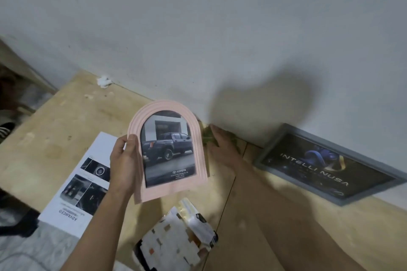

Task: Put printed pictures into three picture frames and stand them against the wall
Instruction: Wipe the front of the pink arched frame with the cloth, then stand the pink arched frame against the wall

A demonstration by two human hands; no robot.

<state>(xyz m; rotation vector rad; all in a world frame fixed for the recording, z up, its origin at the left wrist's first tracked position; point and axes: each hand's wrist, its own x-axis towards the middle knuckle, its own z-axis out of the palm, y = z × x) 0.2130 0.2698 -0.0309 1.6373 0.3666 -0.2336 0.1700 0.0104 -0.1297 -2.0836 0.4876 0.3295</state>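
My left hand (123, 158) grips the left edge of a pink arched picture frame (154, 193), held upright above the wooden table. It holds a printed picture of a dark pickup truck (168, 147). My right hand (222, 147) reaches past the frame's right side toward the wall's foot, fingers apart, touching a greenish thing (207, 134) partly hidden behind the frame. A grey rectangular frame (330, 165) with a dark "INTELLI NUSA" print leans against the wall on the right.
A white printed sheet (74, 185) with car photos lies on the table (66, 116) at the left. A patterned packet (176, 240) lies near the front. A white crumpled bit (103, 81) sits at the wall's foot. The table's left edge drops off.
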